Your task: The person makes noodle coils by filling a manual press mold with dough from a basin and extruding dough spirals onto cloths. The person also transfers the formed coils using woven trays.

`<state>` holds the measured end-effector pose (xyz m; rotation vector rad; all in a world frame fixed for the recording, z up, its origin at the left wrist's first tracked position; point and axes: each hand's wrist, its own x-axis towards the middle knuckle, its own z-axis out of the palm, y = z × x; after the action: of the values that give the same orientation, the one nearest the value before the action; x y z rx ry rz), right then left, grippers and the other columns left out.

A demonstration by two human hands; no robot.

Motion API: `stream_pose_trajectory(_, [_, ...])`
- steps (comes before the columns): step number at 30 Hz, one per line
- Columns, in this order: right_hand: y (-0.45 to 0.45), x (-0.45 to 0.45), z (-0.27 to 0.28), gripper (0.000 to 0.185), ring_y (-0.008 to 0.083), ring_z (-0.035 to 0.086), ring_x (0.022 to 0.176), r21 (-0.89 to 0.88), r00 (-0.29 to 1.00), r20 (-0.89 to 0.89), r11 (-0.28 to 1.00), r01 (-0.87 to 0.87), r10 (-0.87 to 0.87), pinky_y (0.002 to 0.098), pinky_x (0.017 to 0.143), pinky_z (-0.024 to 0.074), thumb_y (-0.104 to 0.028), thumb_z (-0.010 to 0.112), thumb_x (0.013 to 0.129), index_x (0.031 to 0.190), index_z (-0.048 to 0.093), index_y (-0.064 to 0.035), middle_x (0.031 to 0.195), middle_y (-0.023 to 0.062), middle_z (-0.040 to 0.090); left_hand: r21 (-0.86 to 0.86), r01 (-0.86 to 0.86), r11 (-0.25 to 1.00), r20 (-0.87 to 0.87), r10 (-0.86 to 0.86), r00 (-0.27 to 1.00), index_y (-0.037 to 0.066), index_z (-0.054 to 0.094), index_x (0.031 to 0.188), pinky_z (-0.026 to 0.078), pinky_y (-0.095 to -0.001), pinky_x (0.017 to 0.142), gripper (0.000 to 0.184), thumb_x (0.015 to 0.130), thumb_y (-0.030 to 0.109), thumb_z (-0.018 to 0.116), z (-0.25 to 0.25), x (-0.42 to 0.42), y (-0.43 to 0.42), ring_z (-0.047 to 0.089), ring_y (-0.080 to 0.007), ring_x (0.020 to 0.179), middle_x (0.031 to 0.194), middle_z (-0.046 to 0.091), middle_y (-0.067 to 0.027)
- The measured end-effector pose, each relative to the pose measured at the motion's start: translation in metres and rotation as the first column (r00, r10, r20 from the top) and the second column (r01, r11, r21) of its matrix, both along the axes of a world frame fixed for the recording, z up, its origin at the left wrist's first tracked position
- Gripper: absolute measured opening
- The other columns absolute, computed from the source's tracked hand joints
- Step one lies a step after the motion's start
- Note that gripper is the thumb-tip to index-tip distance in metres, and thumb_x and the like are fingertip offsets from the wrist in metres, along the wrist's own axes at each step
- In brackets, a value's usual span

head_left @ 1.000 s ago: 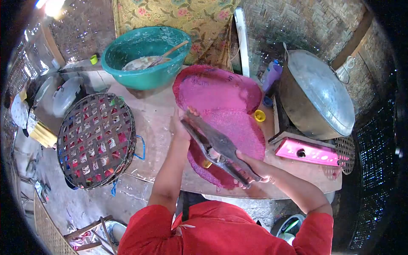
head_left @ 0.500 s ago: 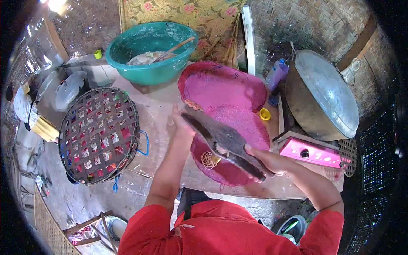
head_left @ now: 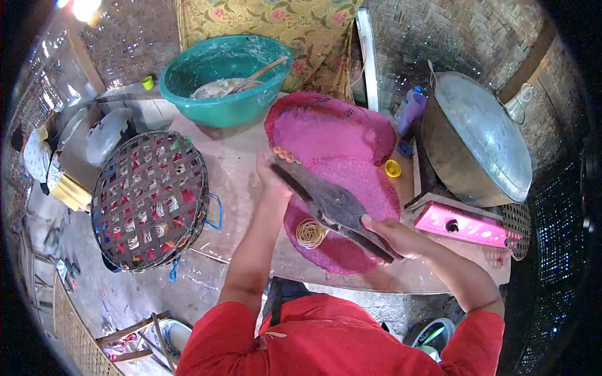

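A dark, two-part wooden press (head_left: 338,203) is held slantwise above the table between both hands. My left hand (head_left: 271,175) is closed around its upper left end, with the fingertips showing over the far edge. My right hand (head_left: 394,237) grips the lower right end, thumb on top and fingers partly hidden beneath. Pale material shows in the gap between the press's two halves. Below the press, a round coil of thin tan strands (head_left: 310,233) lies on a bright pink sheet (head_left: 351,169).
A teal basin (head_left: 188,106) with whitish dough and a wooden stick stands behind. To the left is a woven basket lid (head_left: 150,200). A small yellow cup (head_left: 392,168) sits right of the sheet, near a large lidded pot (head_left: 464,138) and a pink stove panel (head_left: 461,224).
The coil of strands on the pink sheet looks fuller and shows more from under the press. Both hands keep their hold on the press; the view has shifted slightly.
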<state>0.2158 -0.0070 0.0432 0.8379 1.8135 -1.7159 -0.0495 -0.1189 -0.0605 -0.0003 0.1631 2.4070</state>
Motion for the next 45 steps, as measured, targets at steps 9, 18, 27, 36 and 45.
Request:
stream_pose_trajectory(9, [-0.016, -0.016, -0.025, 0.063, 0.017, 0.061, 0.055, -0.112, 0.997, -0.07, 0.994, -0.02, 0.012, 0.0285, 0.047, 0.0504, -0.064, 0.04, 0.087, 0.095, 0.057, -0.0044, 0.07, 0.0096, 0.062, -0.117, -0.006, 0.993, -0.031, 0.002, 1.0, 0.016, 0.044, 0.069, 0.04, -0.0336, 0.058, 0.045, 0.09, 0.053, 0.032, 0.008, -0.02, -0.029, 0.043, -0.0165, 0.053, 0.058, 0.041, 0.0008])
stream_pose_trajectory(18, [-0.039, -0.046, -0.086, 0.082, 0.0204, 0.059, 0.053, -0.948, 0.925, -0.109, 0.318, 0.013, -0.363, 0.0346, 0.057, 0.0555, -0.071, 0.031, 0.084, 0.125, 0.043, -0.0014, 0.091, 0.0201, 0.062, 0.311, -0.001, 0.95, -0.028, 0.01, 1.0, 0.015, 0.047, 0.071, 0.042, -0.0277, 0.057, 0.025, 0.091, 0.028, 0.043, -0.017, -0.023, -0.033, 0.046, -0.0094, 0.053, 0.059, 0.045, 0.0054])
stream_pose_trajectory(27, [-0.064, -0.041, -0.166, 0.062, 0.0235, 0.064, 0.071, -0.928, 0.895, -0.311, 0.305, -0.214, -0.319, 0.0298, 0.061, 0.0504, -0.057, 0.034, 0.091, 0.129, 0.045, -0.0083, 0.103, 0.0212, 0.062, 0.447, -0.019, 0.894, -0.069, 0.056, 0.996, 0.015, 0.049, 0.071, 0.043, -0.0266, 0.061, 0.017, 0.087, 0.019, 0.048, -0.038, -0.038, -0.04, 0.047, -0.0084, 0.055, 0.061, 0.047, 0.006])
stream_pose_trajectory(36, [-0.037, 0.015, -0.084, 0.061, 0.0249, 0.058, 0.087, -0.19, 0.865, -0.485, 0.981, 0.042, -0.131, 0.0347, 0.075, 0.0452, -0.053, 0.037, 0.091, 0.123, 0.047, -0.0034, 0.101, 0.0163, 0.059, 0.494, 0.198, 0.847, -0.262, -0.073, 0.962, 0.014, 0.046, 0.07, 0.04, -0.03, 0.059, 0.041, 0.091, 0.05, 0.042, 0.043, -0.031, -0.041, 0.045, -0.0125, 0.056, 0.06, 0.044, 0.003])
stream_pose_trajectory(45, [0.005, 0.059, -0.019, 0.073, 0.014, 0.054, 0.05, -0.201, 0.989, 0.08, 0.969, 0.141, -0.128, 0.0266, 0.045, 0.0449, -0.069, 0.026, 0.087, 0.101, 0.058, -0.0055, 0.063, 0.005, 0.056, -0.046, 0.167, 0.985, -0.001, -0.167, 0.986, 0.013, 0.043, 0.068, 0.038, -0.0365, 0.062, 0.051, 0.089, 0.06, 0.036, -0.006, 0.038, 0.029, 0.042, -0.0193, 0.056, 0.058, 0.04, -0.0013])
